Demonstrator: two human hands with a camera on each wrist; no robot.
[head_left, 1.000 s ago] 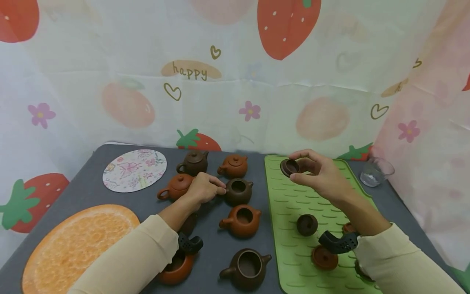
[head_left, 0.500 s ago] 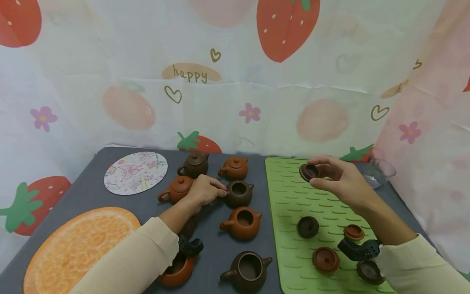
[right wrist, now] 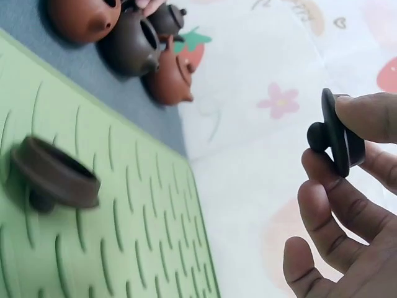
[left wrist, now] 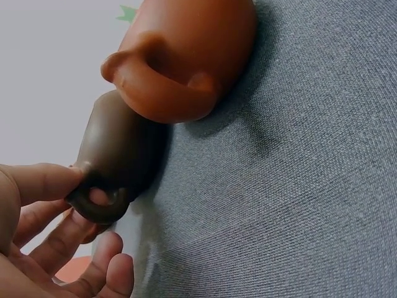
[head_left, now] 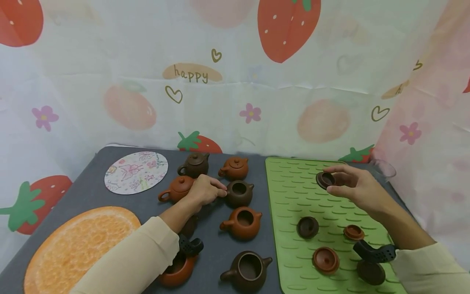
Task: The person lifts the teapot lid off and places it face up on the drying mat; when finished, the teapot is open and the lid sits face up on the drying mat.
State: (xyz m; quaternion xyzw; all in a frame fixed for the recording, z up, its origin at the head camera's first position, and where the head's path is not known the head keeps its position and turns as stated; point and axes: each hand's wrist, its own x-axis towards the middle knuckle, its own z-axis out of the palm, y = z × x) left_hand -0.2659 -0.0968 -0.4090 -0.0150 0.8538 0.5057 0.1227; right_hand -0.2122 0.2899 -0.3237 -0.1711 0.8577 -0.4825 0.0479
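My left hand (head_left: 206,190) pinches the handle of a dark brown teapot (head_left: 239,200) without a lid, mid-table; the thumb and fingers meet at its loop in the left wrist view. My right hand (head_left: 361,188) holds a dark teapot lid (head_left: 324,180) by its edge above the green mat (head_left: 290,196). Its hollow underside is turned towards the head camera, and its knob (right wrist: 317,136) points left in the right wrist view. Below it on the mat, a dark lid (head_left: 307,227), an orange-brown lid (head_left: 325,260) and others lie with their undersides up.
Lidded teapots stand at the back, among them an orange one (head_left: 235,168) and a dark one (head_left: 195,164). Open pots (head_left: 244,230) stand nearer. An orange-slice mat (head_left: 84,249) and a patterned round mat (head_left: 136,172) lie left. A glass (head_left: 384,168) is partly hidden behind my right hand.
My right hand has moved right across the green mat with the dark lid, uncovering lids at the mat's front right. My left hand has stayed at the teapot's handle.
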